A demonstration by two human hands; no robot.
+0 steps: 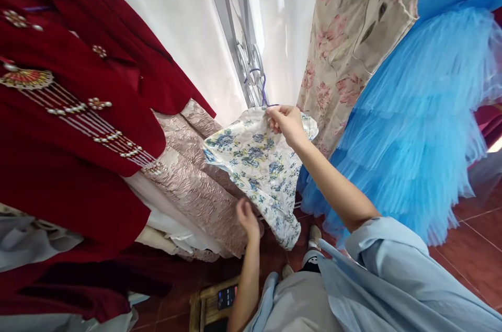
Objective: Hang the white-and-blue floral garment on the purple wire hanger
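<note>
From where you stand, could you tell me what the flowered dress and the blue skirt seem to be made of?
Flowered dress: thin woven cloth, likely cotton, matte, blue print, soft creases. Blue skirt: sheer tulle-like net, in gathered, see-through tiers.

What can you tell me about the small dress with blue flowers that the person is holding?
The floral dress is a small garment of white, thin-looking fabric printed with blue flowers and green leaves. It hangs on a purple hanger whose hook shows above the neckline. The right hand pinches its top near the hanger; the left hand touches its lower part. It slants down to the right, between a beige brocade skirt and a blue tulle dress.
</note>
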